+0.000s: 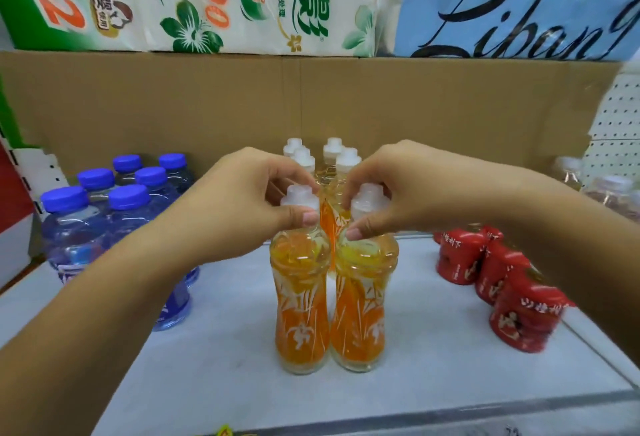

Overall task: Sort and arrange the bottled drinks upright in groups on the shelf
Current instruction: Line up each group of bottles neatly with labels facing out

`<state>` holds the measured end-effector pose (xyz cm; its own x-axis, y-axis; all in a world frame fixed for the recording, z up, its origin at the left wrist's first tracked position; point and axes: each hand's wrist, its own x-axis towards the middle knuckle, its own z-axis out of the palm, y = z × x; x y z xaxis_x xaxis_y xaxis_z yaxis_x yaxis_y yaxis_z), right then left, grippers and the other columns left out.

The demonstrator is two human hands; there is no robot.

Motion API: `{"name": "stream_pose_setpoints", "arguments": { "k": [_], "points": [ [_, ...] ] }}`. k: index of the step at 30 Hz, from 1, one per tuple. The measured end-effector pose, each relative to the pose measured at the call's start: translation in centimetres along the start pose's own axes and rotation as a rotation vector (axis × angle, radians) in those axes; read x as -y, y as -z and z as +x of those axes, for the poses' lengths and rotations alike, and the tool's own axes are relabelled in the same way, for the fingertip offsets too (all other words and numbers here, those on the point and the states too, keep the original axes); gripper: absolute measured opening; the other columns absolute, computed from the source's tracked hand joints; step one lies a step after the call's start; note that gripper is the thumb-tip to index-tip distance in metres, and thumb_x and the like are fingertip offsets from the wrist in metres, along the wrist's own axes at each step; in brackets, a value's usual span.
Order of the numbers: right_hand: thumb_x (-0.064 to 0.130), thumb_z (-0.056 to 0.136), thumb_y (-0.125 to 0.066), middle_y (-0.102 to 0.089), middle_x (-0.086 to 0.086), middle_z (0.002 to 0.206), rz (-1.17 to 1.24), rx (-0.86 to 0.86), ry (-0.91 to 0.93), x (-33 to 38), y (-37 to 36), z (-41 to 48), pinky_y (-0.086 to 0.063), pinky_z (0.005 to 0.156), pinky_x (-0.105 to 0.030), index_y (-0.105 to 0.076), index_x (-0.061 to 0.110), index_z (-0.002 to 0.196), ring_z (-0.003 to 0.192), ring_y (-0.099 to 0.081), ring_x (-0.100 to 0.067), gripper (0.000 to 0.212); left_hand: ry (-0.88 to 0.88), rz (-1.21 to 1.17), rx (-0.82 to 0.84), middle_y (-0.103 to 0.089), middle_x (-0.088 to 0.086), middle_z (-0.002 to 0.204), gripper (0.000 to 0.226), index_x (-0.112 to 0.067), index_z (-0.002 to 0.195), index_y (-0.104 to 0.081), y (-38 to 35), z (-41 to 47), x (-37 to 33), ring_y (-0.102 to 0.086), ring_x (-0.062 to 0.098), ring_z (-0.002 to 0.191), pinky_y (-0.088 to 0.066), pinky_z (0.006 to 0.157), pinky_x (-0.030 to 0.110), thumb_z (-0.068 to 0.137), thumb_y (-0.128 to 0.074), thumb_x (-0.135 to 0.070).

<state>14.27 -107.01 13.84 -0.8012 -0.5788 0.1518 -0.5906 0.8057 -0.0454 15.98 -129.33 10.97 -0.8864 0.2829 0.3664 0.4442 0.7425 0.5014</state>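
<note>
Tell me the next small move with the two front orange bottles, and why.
Probably slide the pair straight back. The left hand and right hand each hold a neck; both orange bottles stand upright, side by side, ahead of the matching white-capped bottles behind.

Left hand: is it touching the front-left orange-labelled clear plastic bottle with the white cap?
Touching. The head view shows the left hand pinching the front-left orange-labelled clear plastic bottle at its neck, thumb pressed just below the white cap.

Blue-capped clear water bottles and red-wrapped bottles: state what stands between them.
Head view: white-capped orange-labelled bottles stand there, front two pinched at the necks by left hand and right hand.
</note>
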Motion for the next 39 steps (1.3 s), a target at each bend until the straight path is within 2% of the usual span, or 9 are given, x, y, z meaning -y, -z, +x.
{"name": "stream_pose_setpoints", "arguments": {
  "k": [4, 8, 11, 19, 24, 26, 31, 35, 39],
  "points": [
    [0.052, 0.080, -0.078, -0.043, 0.025, 0.077, -0.008, -0.071, -0.046, -0.7, -1.1, 1.8, -0.029, 0.057, -0.013, -0.067, 0.036, 0.106, 0.071, -0.045, 0.004, 0.032, 0.025, 0.048, -0.080, -0.069, -0.010, 0.093, 0.034, -0.032, 0.116, -0.073, -1.2, 2.0, 1.1, -0.064, 0.005, 0.083, -0.049, 0.066, 0.019, 0.083, -0.080, -0.035],
    [0.047, 0.081, -0.079, -0.052, 0.013, 0.091, 0.004, -0.116, -0.102, -1.9, -2.1, 4.1, -0.037, 0.066, -0.027, -0.068, 0.027, 0.116, 0.083, -0.052, -0.012, 0.042, 0.025, 0.039, -0.123, -0.068, -0.011, 0.099, 0.037, -0.029, 0.122, -0.070, -2.1, 3.8, 2.2, -0.062, 0.003, 0.088, -0.046, 0.067, 0.018, 0.086, -0.077, -0.033],
    [0.045, 0.080, -0.081, -0.058, 0.009, 0.101, 0.066, -0.119, -0.112, -2.6, -2.3, 5.1, -0.040, 0.074, -0.030, -0.069, 0.028, 0.111, 0.076, -0.054, -0.008, 0.038, 0.028, 0.036, -0.144, -0.069, -0.007, 0.109, 0.039, -0.027, 0.125, -0.069, -2.6, 4.6, 2.6, -0.063, 0.009, 0.094, -0.046, 0.070, 0.021, 0.088, -0.075, -0.034],
    [0.043, 0.081, -0.082, -0.067, 0.003, 0.107, 0.127, -0.124, -0.143, -3.0, -2.8, 6.0, -0.049, 0.073, -0.033, -0.070, 0.027, 0.111, 0.069, -0.060, -0.003, 0.036, 0.041, 0.030, -0.176, -0.068, -0.001, 0.122, 0.043, -0.026, 0.131, -0.065, -3.2, 5.2, 3.1, -0.061, 0.012, 0.098, -0.045, 0.072, 0.021, 0.090, -0.073, -0.031],
    [0.043, 0.083, -0.080, -0.057, -0.002, 0.140, 0.152, -0.151, -0.190, -2.7, -3.0, 4.8, -0.040, 0.088, -0.025, -0.051, 0.025, 0.143, 0.113, -0.057, -0.018, 0.069, 0.020, 0.141, -0.192, -0.061, 0.001, 0.139, 0.052, -0.025, 0.142, -0.057, -3.2, 4.7, 2.8, -0.055, 0.021, 0.127, -0.048, 0.102, 0.037, 0.093, -0.069, -0.035],
    [0.047, 0.081, -0.080, -0.058, 0.000, 0.136, 0.184, -0.128, -0.224, -3.0, -2.5, 3.8, -0.042, 0.084, -0.024, -0.045, 0.025, 0.147, 0.105, -0.057, -0.012, 0.078, -0.059, 0.257, -0.248, -0.060, 0.001, 0.140, 0.051, -0.023, 0.141, -0.057, -3.0, 4.5, 2.2, -0.050, 0.021, 0.131, -0.043, 0.104, 0.038, 0.093, -0.066, -0.038],
    [0.051, 0.084, -0.075, -0.063, 0.009, 0.129, 0.028, -0.054, -0.317, -5.0, 0.1, -0.4, -0.047, 0.092, -0.025, -0.059, 0.026, 0.135, 0.112, -0.061, -0.009, 0.059, -0.302, 0.231, -0.309, -0.063, -0.003, 0.135, 0.043, -0.019, 0.134, -0.063, -2.9, 4.4, -1.1, -0.047, 0.014, 0.132, -0.038, 0.102, 0.029, 0.095, -0.065, -0.036],
    [0.055, 0.084, -0.073, -0.065, 0.017, 0.122, 0.032, -0.031, -0.445, -8.2, 1.7, -4.3, -0.041, 0.082, -0.017, -0.064, 0.034, 0.128, 0.106, -0.060, -0.002, 0.050, -0.411, 0.161, -0.207, -0.063, -0.004, 0.134, 0.042, -0.021, 0.133, -0.063, -5.7, 4.7, -4.0, -0.047, 0.013, 0.131, -0.031, 0.099, 0.021, 0.095, -0.064, -0.038],
    [0.052, 0.086, -0.073, -0.065, 0.020, 0.108, 0.045, -0.030, -0.544, -11.7, 2.0, -7.2, -0.041, 0.075, -0.014, -0.067, 0.035, 0.124, 0.092, -0.060, 0.003, 0.042, -0.408, 0.147, -0.076, -0.066, 0.000, 0.127, 0.037, -0.018, 0.127, -0.066, -9.6, 6.4, -6.4, -0.053, 0.020, 0.123, -0.042, 0.101, 0.032, 0.095, -0.063, -0.037]
  ]
}}
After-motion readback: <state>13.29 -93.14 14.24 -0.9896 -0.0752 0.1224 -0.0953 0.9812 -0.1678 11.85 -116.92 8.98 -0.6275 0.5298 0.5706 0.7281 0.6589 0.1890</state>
